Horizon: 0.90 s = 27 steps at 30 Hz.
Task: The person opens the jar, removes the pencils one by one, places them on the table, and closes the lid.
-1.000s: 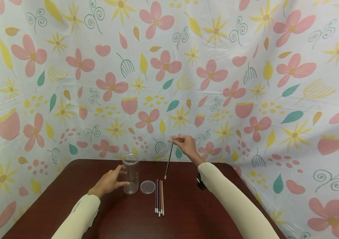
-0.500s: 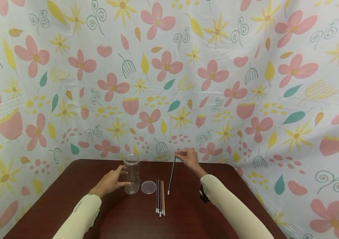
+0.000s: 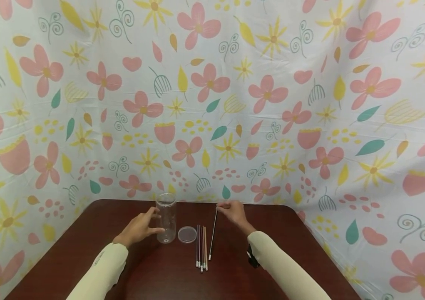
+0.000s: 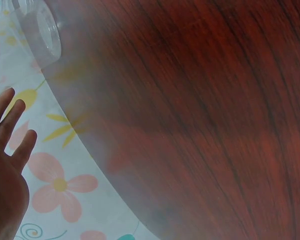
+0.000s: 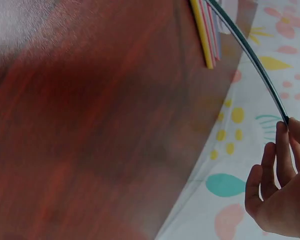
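My right hand [image 3: 233,213] pinches a dark pencil [image 3: 213,235] at its upper end, between thumb and fingertips. The pencil slants down toward me, its white eraser end low beside a row of several pencils [image 3: 201,248]. In the right wrist view the same pencil [image 5: 255,60] runs up from the fingertips, past the row. My left hand [image 3: 137,228] is beside a clear jar [image 3: 166,221], thumb and fingers spread apart at its left side. The left wrist view has the jar [image 4: 47,32] at the top left, beyond the loosely extended fingers [image 4: 12,117].
A round clear lid [image 3: 187,235] lies between the jar and the row of pencils. All this is on a dark reddish wooden table [image 3: 272,266]. Behind its far edge hangs a floral cloth [image 3: 212,104], which also covers both sides.
The right hand has come down with the pencil, whose eraser end now is close to the right of the row. The left hand and jar have kept their places.
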Motion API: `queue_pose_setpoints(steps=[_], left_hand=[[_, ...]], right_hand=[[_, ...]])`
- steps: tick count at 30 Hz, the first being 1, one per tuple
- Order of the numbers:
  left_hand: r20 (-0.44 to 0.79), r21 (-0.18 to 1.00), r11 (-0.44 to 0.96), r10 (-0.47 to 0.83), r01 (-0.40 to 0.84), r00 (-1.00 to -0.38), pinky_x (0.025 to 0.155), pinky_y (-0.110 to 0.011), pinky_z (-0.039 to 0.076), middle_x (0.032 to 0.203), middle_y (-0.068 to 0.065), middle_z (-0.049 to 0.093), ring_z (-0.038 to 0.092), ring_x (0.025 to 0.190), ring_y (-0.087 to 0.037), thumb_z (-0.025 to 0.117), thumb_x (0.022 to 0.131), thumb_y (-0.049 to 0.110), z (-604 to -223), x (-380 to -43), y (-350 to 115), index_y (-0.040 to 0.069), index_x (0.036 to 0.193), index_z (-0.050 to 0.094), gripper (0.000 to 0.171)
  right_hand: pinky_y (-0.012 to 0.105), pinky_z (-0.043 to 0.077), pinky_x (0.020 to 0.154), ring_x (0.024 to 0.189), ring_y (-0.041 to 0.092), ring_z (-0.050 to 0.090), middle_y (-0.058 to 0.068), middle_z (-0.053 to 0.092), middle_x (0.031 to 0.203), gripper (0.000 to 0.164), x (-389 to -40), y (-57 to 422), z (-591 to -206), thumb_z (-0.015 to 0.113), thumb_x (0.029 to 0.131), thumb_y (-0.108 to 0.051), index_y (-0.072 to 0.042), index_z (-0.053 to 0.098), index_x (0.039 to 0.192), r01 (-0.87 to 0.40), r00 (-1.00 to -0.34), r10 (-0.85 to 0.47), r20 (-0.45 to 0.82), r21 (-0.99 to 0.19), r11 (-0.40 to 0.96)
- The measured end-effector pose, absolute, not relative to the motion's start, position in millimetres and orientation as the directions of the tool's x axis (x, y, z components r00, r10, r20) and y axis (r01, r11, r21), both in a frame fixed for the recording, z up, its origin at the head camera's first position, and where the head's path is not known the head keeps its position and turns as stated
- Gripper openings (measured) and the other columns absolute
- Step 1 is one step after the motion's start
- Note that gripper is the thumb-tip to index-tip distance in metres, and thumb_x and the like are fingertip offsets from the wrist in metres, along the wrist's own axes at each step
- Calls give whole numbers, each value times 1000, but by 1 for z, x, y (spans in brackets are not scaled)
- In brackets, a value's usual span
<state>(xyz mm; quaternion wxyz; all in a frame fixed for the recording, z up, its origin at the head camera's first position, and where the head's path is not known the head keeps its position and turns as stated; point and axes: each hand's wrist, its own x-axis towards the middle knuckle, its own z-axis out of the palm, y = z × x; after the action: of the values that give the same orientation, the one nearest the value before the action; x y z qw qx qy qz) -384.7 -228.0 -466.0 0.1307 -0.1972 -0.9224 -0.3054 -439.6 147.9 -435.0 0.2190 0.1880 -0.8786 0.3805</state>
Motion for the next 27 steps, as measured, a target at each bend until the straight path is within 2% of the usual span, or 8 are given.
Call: queue_pose_setpoints(steps=[7, 13, 19, 27], left_hand=[[373, 494, 733, 307, 467, -876, 80, -43, 54, 129, -10, 71, 70, 112, -34, 86, 86, 37, -467, -384, -229, 14, 133, 51, 63], [363, 501, 739, 293, 450, -885, 79, -43, 56, 129, -10, 71, 70, 111, -32, 86, 87, 36, -462, -383, -229, 14, 132, 51, 61], [352, 521, 740, 269, 427, -896, 83, -48, 56, 131, -11, 70, 69, 115, -34, 86, 86, 34, -457, -383, -229, 15, 132, 52, 60], [325, 525, 748, 265, 406, -908, 89, -50, 55, 132, -9, 70, 67, 119, -33, 86, 86, 37, -462, -384, -229, 16, 134, 51, 63]], right_hand=[[47, 60, 75, 89, 28, 76, 9, 80, 97, 13, -438, 142, -461, 78, 96, -18, -9, 82, 104, -431, -858, -93, 504, -610, 665], [45, 59, 69, 86, 29, 75, 12, 79, 98, 16, -436, 132, -473, 75, 97, -16, -5, 81, 108, -400, -879, -78, 470, -639, 657], [39, 54, 61, 76, 23, 72, 9, 79, 97, 14, -437, 120, -487, 78, 95, -19, -9, 83, 102, -328, -908, -41, 417, -646, 689], [40, 55, 62, 75, 21, 70, 6, 79, 98, 8, -438, 107, -508, 80, 93, -23, -16, 84, 95, -231, -943, 6, 334, -666, 709]])
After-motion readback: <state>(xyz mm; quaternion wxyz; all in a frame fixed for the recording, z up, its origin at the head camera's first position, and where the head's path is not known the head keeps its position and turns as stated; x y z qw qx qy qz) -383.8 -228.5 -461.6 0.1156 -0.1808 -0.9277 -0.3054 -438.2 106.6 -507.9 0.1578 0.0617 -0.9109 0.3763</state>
